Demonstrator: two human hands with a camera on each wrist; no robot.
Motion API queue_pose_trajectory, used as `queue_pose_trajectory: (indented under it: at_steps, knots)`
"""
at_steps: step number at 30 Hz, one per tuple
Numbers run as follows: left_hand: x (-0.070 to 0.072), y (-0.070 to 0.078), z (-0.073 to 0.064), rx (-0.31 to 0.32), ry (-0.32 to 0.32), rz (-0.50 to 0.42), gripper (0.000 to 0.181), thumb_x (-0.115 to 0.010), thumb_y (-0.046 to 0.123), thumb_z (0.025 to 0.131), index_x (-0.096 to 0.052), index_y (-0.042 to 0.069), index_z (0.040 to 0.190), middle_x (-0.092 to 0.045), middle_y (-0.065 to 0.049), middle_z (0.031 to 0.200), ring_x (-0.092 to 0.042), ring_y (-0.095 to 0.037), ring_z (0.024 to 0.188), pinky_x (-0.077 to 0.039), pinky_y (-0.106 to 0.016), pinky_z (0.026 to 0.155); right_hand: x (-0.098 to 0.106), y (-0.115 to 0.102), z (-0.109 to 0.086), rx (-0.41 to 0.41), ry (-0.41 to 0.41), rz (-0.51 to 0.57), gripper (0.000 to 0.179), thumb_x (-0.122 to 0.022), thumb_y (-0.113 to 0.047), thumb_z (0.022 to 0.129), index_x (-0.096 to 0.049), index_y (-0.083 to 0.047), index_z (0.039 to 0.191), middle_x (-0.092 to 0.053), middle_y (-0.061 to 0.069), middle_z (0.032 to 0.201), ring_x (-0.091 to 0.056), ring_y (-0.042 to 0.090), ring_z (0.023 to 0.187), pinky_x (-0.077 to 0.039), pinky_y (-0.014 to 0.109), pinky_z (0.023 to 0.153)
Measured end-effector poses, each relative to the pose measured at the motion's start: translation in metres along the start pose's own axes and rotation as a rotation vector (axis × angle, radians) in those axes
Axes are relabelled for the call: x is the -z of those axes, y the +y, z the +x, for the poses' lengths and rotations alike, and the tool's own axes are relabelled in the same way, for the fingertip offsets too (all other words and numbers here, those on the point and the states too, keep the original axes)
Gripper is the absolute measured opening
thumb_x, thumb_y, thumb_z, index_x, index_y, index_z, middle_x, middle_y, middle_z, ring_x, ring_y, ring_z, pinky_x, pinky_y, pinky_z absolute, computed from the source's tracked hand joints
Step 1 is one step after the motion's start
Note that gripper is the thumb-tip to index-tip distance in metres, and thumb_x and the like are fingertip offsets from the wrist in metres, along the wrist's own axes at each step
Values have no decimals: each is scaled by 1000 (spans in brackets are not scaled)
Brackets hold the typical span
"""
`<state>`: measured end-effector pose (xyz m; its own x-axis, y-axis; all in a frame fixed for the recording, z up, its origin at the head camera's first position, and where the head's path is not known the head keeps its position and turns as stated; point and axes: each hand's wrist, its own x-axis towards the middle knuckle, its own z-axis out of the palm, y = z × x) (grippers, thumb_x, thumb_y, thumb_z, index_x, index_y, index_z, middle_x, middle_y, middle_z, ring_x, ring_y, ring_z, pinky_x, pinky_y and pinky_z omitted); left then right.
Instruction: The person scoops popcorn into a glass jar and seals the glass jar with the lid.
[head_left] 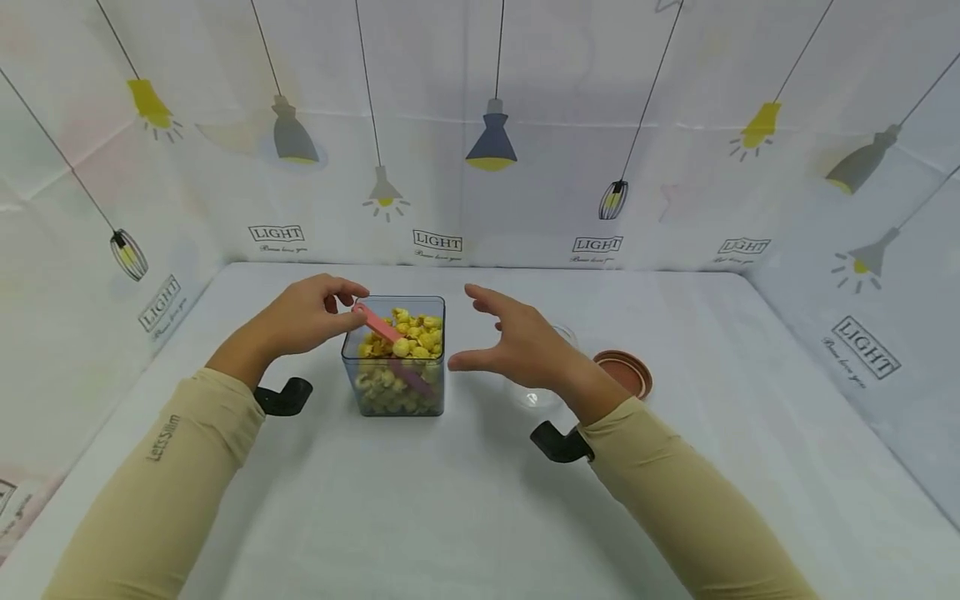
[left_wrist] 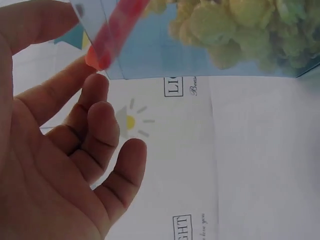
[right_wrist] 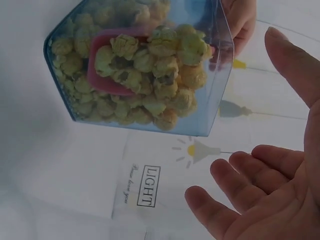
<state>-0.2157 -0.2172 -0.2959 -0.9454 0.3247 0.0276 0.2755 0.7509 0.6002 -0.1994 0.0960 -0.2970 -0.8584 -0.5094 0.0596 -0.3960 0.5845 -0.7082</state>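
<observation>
A see-through bluish square container [head_left: 393, 392] stands on the table, filled with yellow popcorn [head_left: 420, 337]. A pink scoop [head_left: 381, 323] lies slanted in it; its bowl is sunk among the popcorn and its handle leans on the left rim. My left hand [head_left: 307, 315] is at that handle end, with thumb and index finger spread on either side of it in the left wrist view. Right of the container hovers my right hand [head_left: 525, 337], fingers and thumb apart, holding nothing. The right wrist view shows this palm [right_wrist: 275, 200] facing the container's side.
Partly hidden behind the right hand is a transparent round jar [head_left: 538, 396]. A brown round lid [head_left: 624, 375] lies to its right, close to the right forearm. A white cloth [head_left: 465, 500] covers the table, and a lamp-printed curtain [head_left: 547, 183] rises behind and along both sides.
</observation>
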Motion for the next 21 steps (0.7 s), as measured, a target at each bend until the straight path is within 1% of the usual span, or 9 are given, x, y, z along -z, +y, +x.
queue_pose_trajectory:
  at_steps: [4,8,11,14,18,21]
  knots:
    - [-2,-2,5,25,-11,-5,45,-62,34,97,-60,6,133,-54,-11,110,-48,-25,86,-44,-38,69,-6,-5,12,-37,-55,18,99,-84,-43,80,-28,-20,159,-36,4,158,-39,29,141,-39,50,109]
    - [-3,-4,5,35,-4,-17,42,-64,32,97,-63,6,129,-57,-10,106,-49,-25,85,-44,-37,67,-10,-9,24,-61,-96,53,101,-85,-41,80,-27,-19,160,-35,6,159,-33,24,145,-37,49,110]
    - [-3,-5,5,42,-9,-28,42,-65,33,96,-64,6,129,-59,-9,105,-50,-24,86,-45,-37,68,-11,-9,31,-59,-129,90,101,-85,-37,81,-25,-17,160,-32,8,160,-30,23,146,-36,48,112]
    - [-3,-7,6,47,-21,-35,44,-65,34,96,-64,6,131,-59,-9,105,-51,-25,88,-45,-37,71,-13,-6,37,-49,-162,117,102,-85,-33,81,-23,-15,160,-27,5,162,-28,20,147,-33,45,113]
    - [-4,-8,7,49,-30,-40,45,-65,34,97,-64,6,131,-60,-10,106,-52,-25,91,-46,-38,74,-16,-2,41,-40,-192,122,104,-85,-34,81,-21,-13,161,-25,2,163,-28,17,147,-30,43,116]
    - [-4,-8,7,46,-26,-35,44,-65,33,97,-64,5,130,-60,-10,107,-52,-25,92,-46,-38,75,-18,-1,42,-33,-193,114,106,-86,-35,80,-21,-13,161,-25,2,163,-27,18,147,-30,43,116]
